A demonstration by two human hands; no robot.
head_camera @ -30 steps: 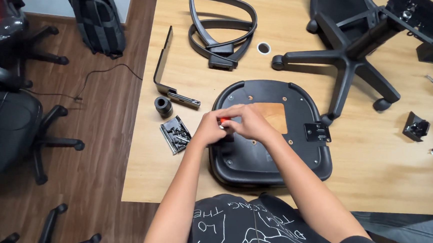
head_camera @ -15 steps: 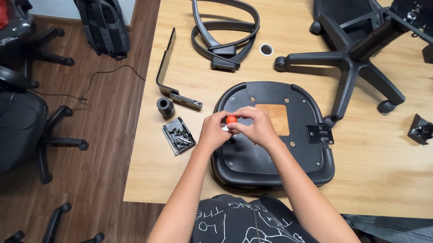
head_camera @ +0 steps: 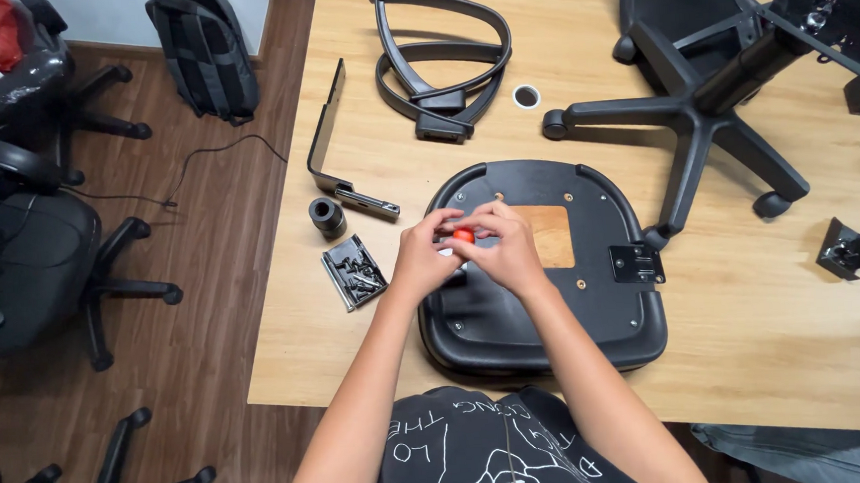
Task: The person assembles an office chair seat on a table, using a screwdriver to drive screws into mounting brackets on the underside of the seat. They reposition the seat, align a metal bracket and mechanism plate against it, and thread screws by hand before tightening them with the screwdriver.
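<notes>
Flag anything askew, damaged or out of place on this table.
Nothing looks damaged or spilled. The seat pan lies underside-up and the wheeled base on its side among loose chair parts. Both hands, left hand and right hand, pinch a small orange-tipped item.

Seat pan (head_camera: pixel 543 304): black, tan square patch at centre. Small orange part (head_camera: pixel 462 236) over the seat. Table (head_camera: pixel 805 348) under it: light wood. Floor (head_camera: pixel 204 285) left of table: dark brown planks. Shirt (head_camera: pixel 483 457): black, white line print.
</notes>
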